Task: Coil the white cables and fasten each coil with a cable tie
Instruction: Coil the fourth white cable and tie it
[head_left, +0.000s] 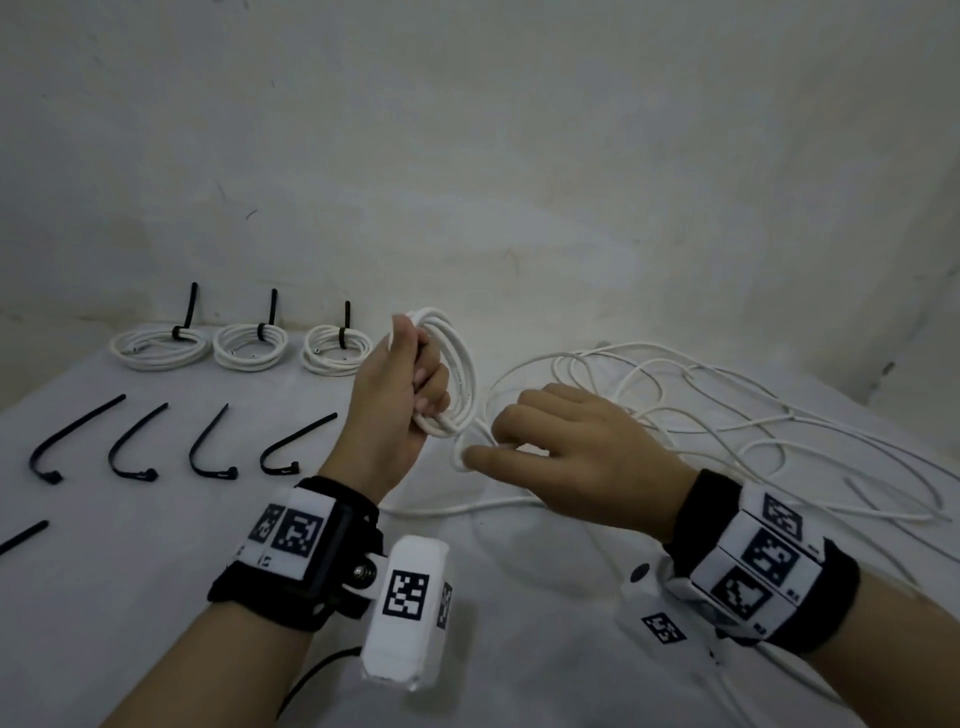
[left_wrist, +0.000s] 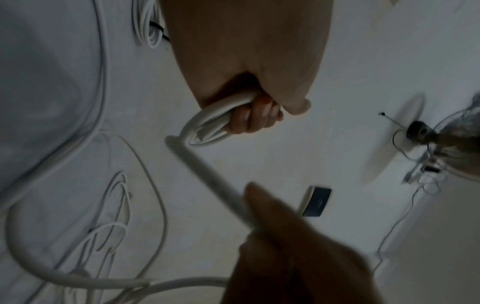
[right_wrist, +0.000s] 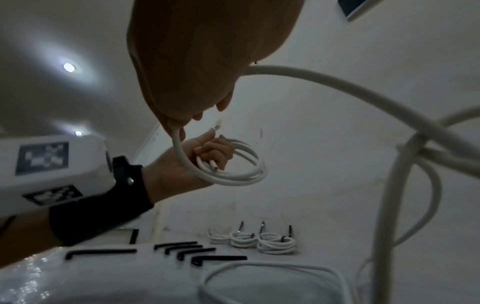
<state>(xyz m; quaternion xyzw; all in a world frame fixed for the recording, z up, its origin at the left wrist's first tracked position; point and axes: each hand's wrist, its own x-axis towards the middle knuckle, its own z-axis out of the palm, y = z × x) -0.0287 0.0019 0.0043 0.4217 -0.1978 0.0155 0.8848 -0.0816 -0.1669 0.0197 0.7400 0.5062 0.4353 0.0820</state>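
My left hand (head_left: 410, 384) is raised above the table and grips a partly wound coil of white cable (head_left: 460, 371), with several loops hanging from its curled fingers (left_wrist: 257, 117). The coil (right_wrist: 244, 164) also shows in the right wrist view. Just right of it, my right hand (head_left: 561, 452) pinches the free run of the same cable (head_left: 462, 454) between thumb and forefinger. That strand (left_wrist: 207, 176) leads from the coil to the right hand. A loose tangle of white cables (head_left: 727, 415) lies on the table to the right.
Three finished coils (head_left: 249, 345) with black ties stand in a row at the table's back left. Several loose black cable ties (head_left: 135, 447) lie in a row in front of them, one more tie (head_left: 23, 538) at the left edge. A wall rises close behind the table.
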